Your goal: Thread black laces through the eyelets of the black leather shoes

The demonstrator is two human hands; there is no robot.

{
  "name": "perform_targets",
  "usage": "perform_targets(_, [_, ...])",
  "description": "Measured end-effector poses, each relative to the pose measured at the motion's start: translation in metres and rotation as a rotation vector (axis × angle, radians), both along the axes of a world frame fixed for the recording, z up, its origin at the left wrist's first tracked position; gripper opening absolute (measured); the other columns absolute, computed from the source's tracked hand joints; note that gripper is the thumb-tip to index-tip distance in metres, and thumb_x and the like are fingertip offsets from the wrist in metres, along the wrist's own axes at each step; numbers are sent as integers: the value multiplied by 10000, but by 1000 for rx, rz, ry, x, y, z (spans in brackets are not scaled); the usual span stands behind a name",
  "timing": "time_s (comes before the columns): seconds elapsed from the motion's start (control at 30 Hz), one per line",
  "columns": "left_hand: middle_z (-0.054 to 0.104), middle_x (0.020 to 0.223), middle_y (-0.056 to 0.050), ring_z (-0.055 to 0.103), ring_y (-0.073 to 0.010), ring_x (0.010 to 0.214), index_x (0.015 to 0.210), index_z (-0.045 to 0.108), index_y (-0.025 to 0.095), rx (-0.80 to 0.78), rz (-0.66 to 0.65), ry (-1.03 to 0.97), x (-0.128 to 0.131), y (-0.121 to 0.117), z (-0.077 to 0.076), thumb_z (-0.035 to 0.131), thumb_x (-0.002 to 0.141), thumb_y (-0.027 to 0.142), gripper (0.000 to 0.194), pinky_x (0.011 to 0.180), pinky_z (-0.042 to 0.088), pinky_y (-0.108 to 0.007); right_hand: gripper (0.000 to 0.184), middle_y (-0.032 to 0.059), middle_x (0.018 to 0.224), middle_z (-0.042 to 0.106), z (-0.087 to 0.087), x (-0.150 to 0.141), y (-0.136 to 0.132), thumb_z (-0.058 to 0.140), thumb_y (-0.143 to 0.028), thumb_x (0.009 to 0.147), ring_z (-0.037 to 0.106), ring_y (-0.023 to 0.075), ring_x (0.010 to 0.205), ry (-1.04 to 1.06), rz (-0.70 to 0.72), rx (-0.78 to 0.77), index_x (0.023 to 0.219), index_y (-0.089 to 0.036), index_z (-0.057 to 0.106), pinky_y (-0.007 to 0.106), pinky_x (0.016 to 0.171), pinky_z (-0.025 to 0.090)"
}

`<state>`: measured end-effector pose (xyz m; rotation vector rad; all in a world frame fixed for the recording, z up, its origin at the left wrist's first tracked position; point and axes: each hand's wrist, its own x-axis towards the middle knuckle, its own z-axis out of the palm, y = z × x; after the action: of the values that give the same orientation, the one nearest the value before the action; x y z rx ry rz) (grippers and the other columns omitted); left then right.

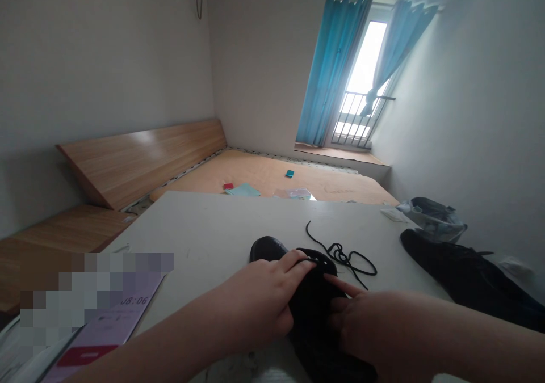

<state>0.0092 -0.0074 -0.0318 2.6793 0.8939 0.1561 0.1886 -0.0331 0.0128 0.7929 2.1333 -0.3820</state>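
**Black shoe (310, 309) lying on the desk (204, 218), loose lace (340, 255) beside it**

Nearest the camera, the black shoe is lying on the white desk with its toe pointing away and slightly leftward. The left hand (264, 295) is holding it, fingers bending over the upper near the opening. The right hand (374, 320) is touching the opposite side — index finger reaching along the edge, the others curling inward; whether these are pinching anything cannot be told.

Progress is appearing partial, as a judgement. The loose lace is lying in untidy loops on the desk, so at least that length is sitting outside the shoe. Whether any of it is passing through the eyelets cannot be told, the fingers covering much of that area.

A second shoe (460, 275) is resting to the right, clear of the hands; it is seemingly wearing its lacing — though the dark surface is hiding detail. Behind it, a plastic bag (438, 218) is sitting crumpled. At the left, a phone (136, 289) is showing a lit screen.
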Motion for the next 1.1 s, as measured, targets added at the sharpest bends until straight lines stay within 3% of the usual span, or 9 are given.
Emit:
perform_targets(0.07, [317, 1548, -114, 555, -286, 1204, 1456, 325, 163, -4, -2, -3, 0, 0, 0, 480, 765, 114, 709, 1010, 473, -440, 381, 250, 1022, 719, -2, -3, 1, 681, -262, 723, 600, 371, 1140, -58, 12, -9, 1005, -17, 757, 443, 1189, 58])
perform_targets(0.2, [327, 1541, -103, 569, -287, 1185, 1459, 322, 173, -14, -6, -14, -2, -1, 0, 482, 774, 128, 705, 1000, 481, -437, 347, 175, 991, 744, -8, 1, 1, 671, -262, 725, 629, 341, 1087, -35, 26, 13, 1018, -104, 767, 425, 1189, 57])
perform_targets(0.3, [341, 1531, -101, 574, -290, 1178, 1462, 316, 174, -10, -8, -26, -3, -2, -1, 481, 770, 136, 713, 997, 483, -429, 346, 191, 980, 741, -12, 4, -1, 666, -256, 723, 632, 352, 1071, -15, 34, 24, 1004, -81, 768, 449, 1184, 80])
perform_targets(0.5, [348, 1524, -94, 574, -282, 1181, 1456, 322, 179, -16, -10, -26, -4, -2, 1, 471, 776, 125, 698, 992, 490, -430, 287, 187, 961, 745, -3, 2, -3, 700, -261, 708, 652, 335, 1050, 7, 46, 46, 915, -79, 782, 434, 1188, 90])
perform_targets(0.6, [338, 1535, -76, 575, -280, 1188, 1437, 367, 202, 2, -24, -39, -3, -4, 4, 467, 809, 122, 640, 992, 494, -434, 279, 187, 983, 739, 4, 9, -3, 714, -229, 705, 651, 309, 1066, 29, 28, 34, 917, -59, 772, 379, 1192, 99])
perform_targets(0.77, [445, 1486, -84, 461, -315, 1312, 1353, 518, 161, 68, -47, -56, 4, -18, 7, 439, 925, 208, 437, 1051, 435, -477, 209, 102, 847, 762, 3, 27, -16, 646, -124, 753, 704, 260, 898, 254, 0, 132, 925, -136, 763, 374, 1176, 205])
perform_targets(0.93, [553, 1382, -143, 498, -346, 1270, 1270, 606, 74, 108, -28, -5, 17, -30, -5, 446, 928, 303, 441, 1064, 383, -531, 264, 69, 861, 761, -32, 24, -27, 535, -36, 802, 700, 211, 798, 502, 126, 238, 912, -182, 725, 309, 964, 449])
perform_targets(1.1, [643, 1259, -168, 573, -363, 1179, 1090, 727, 90, 128, 15, 138, 18, -37, -17, 530, 867, 258, 342, 1039, 389, -530, 164, 6, 682, 727, -89, 17, -20, 555, -81, 860, 627, 150, 580, 649, 272, 313, 791, -179, 668, 236, 712, 505])
